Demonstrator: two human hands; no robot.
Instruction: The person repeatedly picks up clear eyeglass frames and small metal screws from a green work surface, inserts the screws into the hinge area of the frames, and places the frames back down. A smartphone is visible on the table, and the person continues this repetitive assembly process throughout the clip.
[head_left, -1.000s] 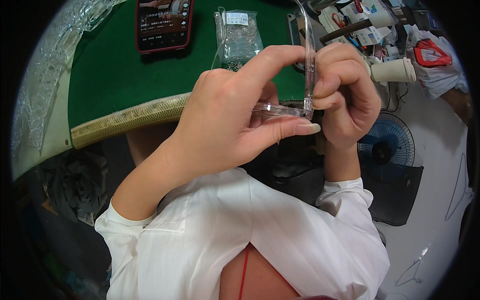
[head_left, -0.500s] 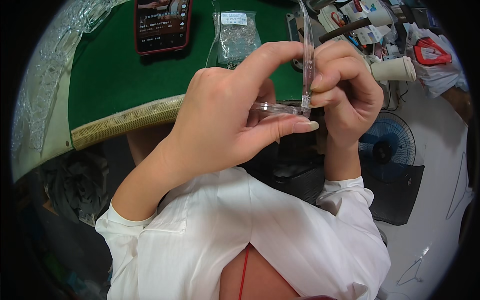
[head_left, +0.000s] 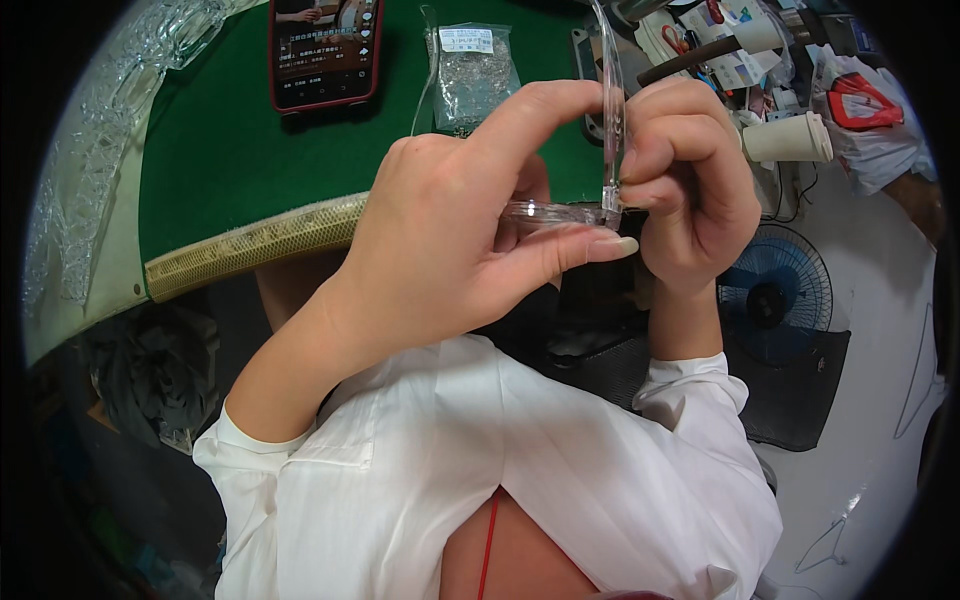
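Two clear plastic strips are held up close to the camera, above the near edge of the counter. Horizontal clear strip is pinched between thumb and forefinger of the left hand, fingers closed on it. Upright clear strip is gripped in the right hand, fingers curled shut around its lower end. The two strips meet at a corner just between the hands; whether they are joined there cannot be told.

Counter is covered in green felt with a pale ribbed edge strip on the near side. Far on the felt: a phone in a red case, screen lit, and right of it a clear bag of small metal parts. A heap of clear plastic pieces is seen along the left edge. Far right: a white paper cup on its side amid clutter. Right of the hands, on the floor, a blue fan.
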